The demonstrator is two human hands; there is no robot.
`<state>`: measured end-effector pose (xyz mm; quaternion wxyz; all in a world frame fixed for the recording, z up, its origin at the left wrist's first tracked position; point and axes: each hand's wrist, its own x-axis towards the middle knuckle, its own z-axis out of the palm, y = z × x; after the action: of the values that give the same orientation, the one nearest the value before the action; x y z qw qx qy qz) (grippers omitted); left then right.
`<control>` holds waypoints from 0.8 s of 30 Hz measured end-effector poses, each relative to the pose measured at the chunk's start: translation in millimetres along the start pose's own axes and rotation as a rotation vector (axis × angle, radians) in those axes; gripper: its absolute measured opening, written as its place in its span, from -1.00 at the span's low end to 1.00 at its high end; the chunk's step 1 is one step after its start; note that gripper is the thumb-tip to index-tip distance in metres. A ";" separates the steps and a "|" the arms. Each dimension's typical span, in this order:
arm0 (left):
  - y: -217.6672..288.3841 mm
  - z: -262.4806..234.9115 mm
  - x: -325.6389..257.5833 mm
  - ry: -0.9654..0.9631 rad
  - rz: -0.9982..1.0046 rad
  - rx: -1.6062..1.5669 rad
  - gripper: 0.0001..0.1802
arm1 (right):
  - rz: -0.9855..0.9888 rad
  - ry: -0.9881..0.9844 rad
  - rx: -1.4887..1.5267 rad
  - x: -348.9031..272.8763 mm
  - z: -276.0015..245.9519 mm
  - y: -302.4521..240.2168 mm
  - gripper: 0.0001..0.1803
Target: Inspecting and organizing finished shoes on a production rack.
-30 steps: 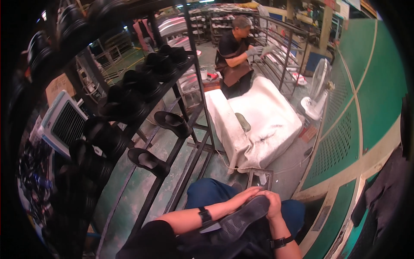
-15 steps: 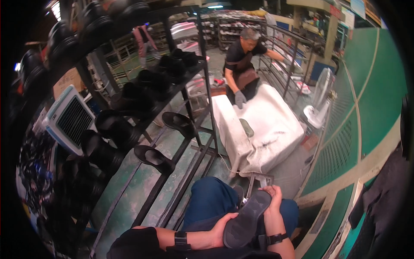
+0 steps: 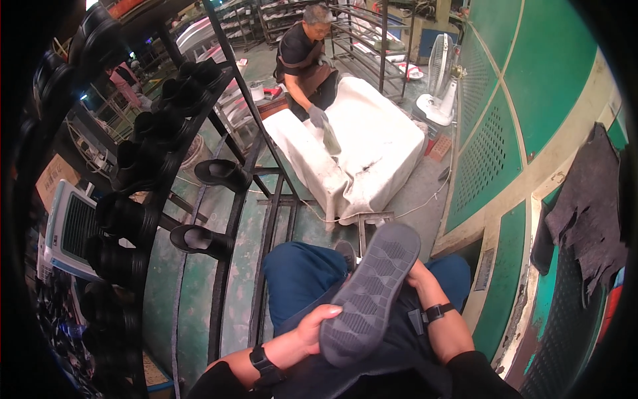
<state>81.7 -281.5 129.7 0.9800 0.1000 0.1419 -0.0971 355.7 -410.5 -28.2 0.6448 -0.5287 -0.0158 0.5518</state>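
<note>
A dark grey shoe [image 3: 372,292] lies slantwise between my two hands above my lap, its patterned sole turned up toward me. My left hand [image 3: 318,327] holds it at the lower end, thumb against the sole's edge and the other fingers hidden underneath. At the upper right side my right hand [image 3: 419,280] grips it from behind; most of its fingers are out of sight. The sole hides the upper part of the shoe.
Black shoes [image 3: 163,130] fill the dark metal rack on the left. Ahead, a person [image 3: 302,60] with gloves crouches at a white-covered block [image 3: 372,126], holding a greenish piece [image 3: 331,141]. A white fan [image 3: 438,100] and green panels [image 3: 488,149] stand to the right.
The shoe has come up and its sole now faces me more fully. My right hand has shifted from its end to behind its side. Across from me, the person's hand has reached the greenish piece.
</note>
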 end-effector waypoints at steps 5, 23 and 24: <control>38.9 12.7 -10.6 -0.136 0.435 0.528 0.43 | 0.021 -1.001 0.489 -60.5 23.0 -12.2 -0.29; 94.6 39.0 -55.0 0.399 0.997 2.524 -0.21 | -0.032 -0.839 0.225 -75.0 169.1 -85.4 -0.37; 89.2 42.8 -45.0 0.305 1.053 2.446 -0.30 | 0.140 -0.707 0.525 -79.4 172.3 -85.7 -0.35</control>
<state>70.0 -198.1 198.3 0.1569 0.9585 0.0165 0.2375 280.2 -339.4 152.3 0.6732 -0.1254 -0.0588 0.7264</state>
